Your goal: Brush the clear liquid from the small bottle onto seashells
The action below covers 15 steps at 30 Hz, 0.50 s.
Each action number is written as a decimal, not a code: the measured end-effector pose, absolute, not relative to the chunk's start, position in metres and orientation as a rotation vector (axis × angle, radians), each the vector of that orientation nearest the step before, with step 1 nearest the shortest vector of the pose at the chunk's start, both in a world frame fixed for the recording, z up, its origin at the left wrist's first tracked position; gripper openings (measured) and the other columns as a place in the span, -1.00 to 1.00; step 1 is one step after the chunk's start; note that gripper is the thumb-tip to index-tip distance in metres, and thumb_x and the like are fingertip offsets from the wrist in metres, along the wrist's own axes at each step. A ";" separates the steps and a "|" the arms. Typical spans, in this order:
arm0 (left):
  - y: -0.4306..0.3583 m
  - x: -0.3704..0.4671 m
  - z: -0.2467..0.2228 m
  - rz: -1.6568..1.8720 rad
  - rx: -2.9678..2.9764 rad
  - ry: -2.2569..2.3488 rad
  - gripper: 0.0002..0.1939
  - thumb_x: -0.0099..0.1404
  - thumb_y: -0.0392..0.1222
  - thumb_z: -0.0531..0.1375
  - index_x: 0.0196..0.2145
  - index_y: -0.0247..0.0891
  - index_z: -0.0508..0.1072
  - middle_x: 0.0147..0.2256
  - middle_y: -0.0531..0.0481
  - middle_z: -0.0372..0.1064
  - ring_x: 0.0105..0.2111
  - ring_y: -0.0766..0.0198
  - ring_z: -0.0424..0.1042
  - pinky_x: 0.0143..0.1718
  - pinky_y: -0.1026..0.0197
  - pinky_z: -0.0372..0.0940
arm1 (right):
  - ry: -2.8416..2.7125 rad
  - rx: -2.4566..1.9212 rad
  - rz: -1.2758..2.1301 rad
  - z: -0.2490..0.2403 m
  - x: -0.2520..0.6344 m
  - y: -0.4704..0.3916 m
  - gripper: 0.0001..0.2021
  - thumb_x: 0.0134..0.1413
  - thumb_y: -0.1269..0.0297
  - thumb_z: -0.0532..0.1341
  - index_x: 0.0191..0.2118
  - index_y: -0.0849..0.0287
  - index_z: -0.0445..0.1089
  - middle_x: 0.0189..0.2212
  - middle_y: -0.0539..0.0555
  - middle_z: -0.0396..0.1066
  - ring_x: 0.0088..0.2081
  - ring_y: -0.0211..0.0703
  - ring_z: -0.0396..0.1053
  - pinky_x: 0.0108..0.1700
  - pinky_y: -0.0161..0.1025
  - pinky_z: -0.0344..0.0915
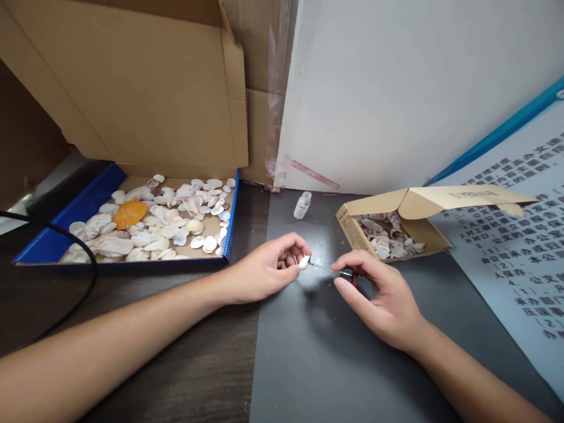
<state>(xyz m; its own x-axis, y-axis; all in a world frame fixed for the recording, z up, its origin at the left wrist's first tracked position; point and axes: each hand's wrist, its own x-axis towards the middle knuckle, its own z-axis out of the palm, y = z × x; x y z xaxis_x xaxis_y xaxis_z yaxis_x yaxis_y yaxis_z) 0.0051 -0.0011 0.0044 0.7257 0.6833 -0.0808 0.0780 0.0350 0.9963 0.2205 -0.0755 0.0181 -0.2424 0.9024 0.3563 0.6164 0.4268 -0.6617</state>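
Observation:
Between the thumb and fingers of my left hand (274,265) is a small white seashell (304,262), pinched above the grey mat. My right hand (379,296) grips a black brush cap (346,274) with its thumb and fingers. From the cap a thin, clear stem (324,268) points left, its dark tip at or very near the shell; whether they touch I cannot tell. Behind the hands, a small clear bottle (302,205) stands uncapped on the mat, with a pale label.
At left, a blue-sided box (33,249) holds many shells, one of them orange (130,214). A smaller cardboard box (434,238) with shells sits at right, flap raised. A black cable (94,276) curves at far left. Printed sheet (520,264) lies at right.

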 end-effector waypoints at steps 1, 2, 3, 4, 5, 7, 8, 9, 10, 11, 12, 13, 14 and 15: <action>-0.001 0.005 0.005 0.522 1.483 0.657 -0.91 0.36 -0.26 0.16 -0.19 -0.28 0.31 -0.41 0.14 0.14 -0.44 0.38 0.10 -0.38 0.27 0.08 | -1.964 -1.281 0.510 0.018 0.220 -0.075 -0.92 0.21 0.37 0.23 -0.18 0.08 0.40 -0.40 -0.01 0.47 -0.46 -0.24 0.41 -0.43 -0.35 0.36; -0.001 0.005 0.005 0.523 1.483 0.657 -0.90 0.36 -0.26 0.16 -0.19 -0.28 0.31 -0.41 0.14 0.14 -0.44 0.38 0.10 -0.38 0.27 0.08 | -1.964 -1.281 0.513 0.019 0.220 -0.075 -0.92 0.21 0.37 0.23 -0.18 0.08 0.40 -0.40 -0.01 0.47 -0.46 -0.24 0.41 -0.43 -0.35 0.36; -0.001 0.005 0.005 0.523 1.483 0.658 -0.91 0.36 -0.26 0.16 -0.19 -0.28 0.31 -0.41 0.14 0.14 -0.44 0.38 0.10 -0.38 0.27 0.08 | -1.964 -1.280 0.515 0.019 0.220 -0.075 -0.92 0.20 0.37 0.23 -0.18 0.08 0.40 -0.40 -0.01 0.47 -0.47 -0.25 0.41 -0.43 -0.35 0.36; -0.001 0.005 0.005 0.522 1.482 0.659 -0.91 0.36 -0.26 0.16 -0.19 -0.29 0.31 -0.41 0.14 0.14 -0.44 0.38 0.10 -0.38 0.27 0.08 | -1.965 -1.280 0.518 0.019 0.220 -0.075 -0.92 0.20 0.36 0.23 -0.18 0.08 0.40 -0.40 -0.01 0.47 -0.47 -0.25 0.41 -0.43 -0.36 0.36; -0.001 0.005 0.005 0.521 1.482 0.661 -0.91 0.36 -0.26 0.15 -0.19 -0.29 0.31 -0.41 0.14 0.14 -0.44 0.38 0.10 -0.38 0.27 0.08 | -1.966 -1.281 0.520 0.019 0.220 -0.075 -0.92 0.20 0.36 0.23 -0.18 0.08 0.40 -0.41 -0.02 0.47 -0.47 -0.25 0.41 -0.43 -0.36 0.35; 0.000 0.005 0.005 0.520 1.480 0.664 -0.91 0.36 -0.27 0.15 -0.19 -0.29 0.31 -0.41 0.14 0.14 -0.44 0.38 0.09 -0.38 0.28 0.08 | -1.966 -1.287 0.520 0.019 0.221 -0.075 -0.92 0.20 0.36 0.23 -0.18 0.08 0.40 -0.41 -0.02 0.47 -0.47 -0.25 0.40 -0.43 -0.36 0.35; 0.000 0.005 0.005 0.518 1.478 0.666 -0.91 0.36 -0.27 0.15 -0.19 -0.29 0.31 -0.41 0.14 0.14 -0.44 0.38 0.09 -0.38 0.28 0.08 | -1.966 -1.289 0.517 0.018 0.221 -0.076 -0.92 0.21 0.36 0.23 -0.18 0.08 0.40 -0.41 -0.02 0.47 -0.47 -0.25 0.41 -0.43 -0.36 0.35; 0.000 0.005 0.004 0.517 1.477 0.668 -0.91 0.36 -0.27 0.15 -0.19 -0.29 0.31 -0.41 0.14 0.14 -0.44 0.38 0.09 -0.38 0.28 0.08 | -1.965 -1.290 0.514 0.018 0.221 -0.076 -0.92 0.21 0.36 0.23 -0.18 0.07 0.39 -0.41 -0.02 0.47 -0.47 -0.25 0.41 -0.43 -0.36 0.35; 0.000 0.004 0.004 0.516 1.476 0.670 -0.91 0.36 -0.27 0.15 -0.19 -0.29 0.31 -0.41 0.14 0.14 -0.44 0.38 0.10 -0.38 0.27 0.08 | -1.964 -1.289 0.509 0.018 0.221 -0.076 -0.92 0.21 0.36 0.23 -0.18 0.07 0.39 -0.41 -0.02 0.47 -0.46 -0.24 0.41 -0.42 -0.35 0.35; -0.001 0.004 0.005 0.515 1.476 0.671 -0.91 0.36 -0.26 0.16 -0.19 -0.29 0.31 -0.41 0.14 0.14 -0.44 0.38 0.10 -0.38 0.27 0.08 | -1.964 -1.288 0.505 0.017 0.221 -0.076 -0.92 0.22 0.35 0.23 -0.17 0.07 0.39 -0.41 -0.02 0.47 -0.45 -0.24 0.41 -0.42 -0.35 0.35; -0.001 0.004 0.005 0.516 1.477 0.672 -0.91 0.36 -0.26 0.16 -0.19 -0.29 0.31 -0.41 0.14 0.14 -0.44 0.38 0.10 -0.37 0.27 0.08 | -1.964 -1.286 0.502 0.017 0.222 -0.076 -0.92 0.22 0.35 0.23 -0.17 0.07 0.39 -0.40 -0.01 0.47 -0.45 -0.24 0.42 -0.42 -0.35 0.35; -0.001 0.004 0.005 0.518 1.478 0.672 -0.91 0.36 -0.26 0.16 -0.19 -0.29 0.31 -0.41 0.14 0.14 -0.44 0.38 0.11 -0.37 0.27 0.08 | -1.963 -1.285 0.501 0.017 0.222 -0.076 -0.93 0.23 0.35 0.23 -0.17 0.07 0.39 -0.40 -0.01 0.47 -0.44 -0.23 0.42 -0.41 -0.34 0.36; -0.001 0.004 0.005 0.519 1.480 0.672 -0.91 0.36 -0.26 0.16 -0.19 -0.29 0.31 -0.41 0.14 0.14 -0.44 0.38 0.10 -0.37 0.27 0.08 | -1.963 -1.286 0.502 0.017 0.222 -0.076 -0.93 0.23 0.35 0.23 -0.17 0.08 0.39 -0.40 -0.01 0.47 -0.44 -0.23 0.42 -0.41 -0.34 0.36; -0.001 0.004 0.005 0.519 1.481 0.671 -0.91 0.36 -0.26 0.16 -0.19 -0.29 0.32 -0.41 0.14 0.14 -0.44 0.38 0.10 -0.37 0.27 0.08 | -1.961 -1.287 0.504 0.017 0.222 -0.076 -0.93 0.23 0.35 0.23 -0.17 0.08 0.39 -0.40 0.00 0.48 -0.44 -0.22 0.42 -0.41 -0.34 0.36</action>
